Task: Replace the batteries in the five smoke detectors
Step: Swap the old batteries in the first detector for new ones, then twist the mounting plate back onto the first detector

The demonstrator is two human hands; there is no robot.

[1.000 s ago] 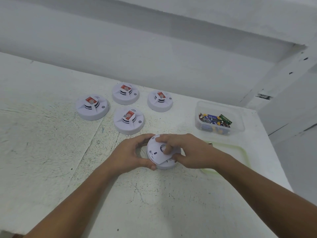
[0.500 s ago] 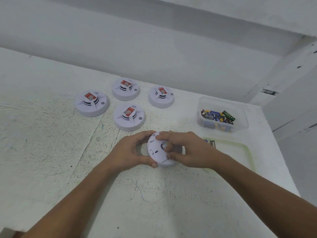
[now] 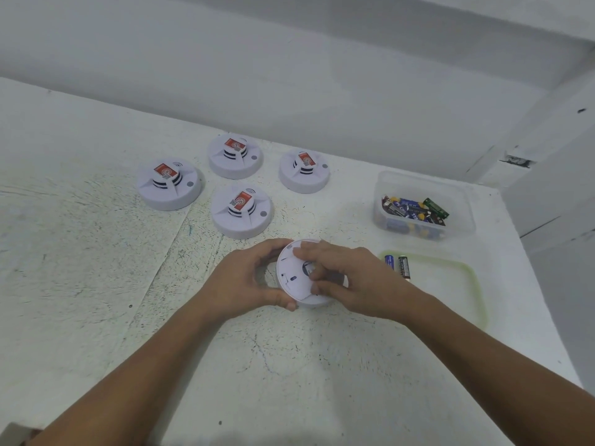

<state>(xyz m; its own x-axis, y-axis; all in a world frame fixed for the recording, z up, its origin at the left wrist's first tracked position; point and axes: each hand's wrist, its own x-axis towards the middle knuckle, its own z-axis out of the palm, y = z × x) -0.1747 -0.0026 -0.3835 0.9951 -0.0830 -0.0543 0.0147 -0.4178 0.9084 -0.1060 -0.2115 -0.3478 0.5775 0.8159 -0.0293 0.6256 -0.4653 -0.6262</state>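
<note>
Head view: grips the tilted, back-up smoke detector (image 3: 296, 284) round its rim with curled fingers (image 3: 270, 247) of the left hand (image 3: 244, 281), near the middle of the worktop (image 3: 96, 284); pinches at its back with the right hand (image 3: 354, 284). Best to brace the rim firmly and work the back gently, guarding against a slip. Beyond, by the far edge, four detectors (image 3: 241, 210); toward the right edge, two loose batteries (image 3: 397, 265).

Batteries (image 3: 399, 267) emerge beside right hand (image 3: 351, 281)

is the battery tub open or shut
Open: the clear tub has no lid on top; a green-rimmed lid lies flat on the table beside it, carrying two batteries.
</note>
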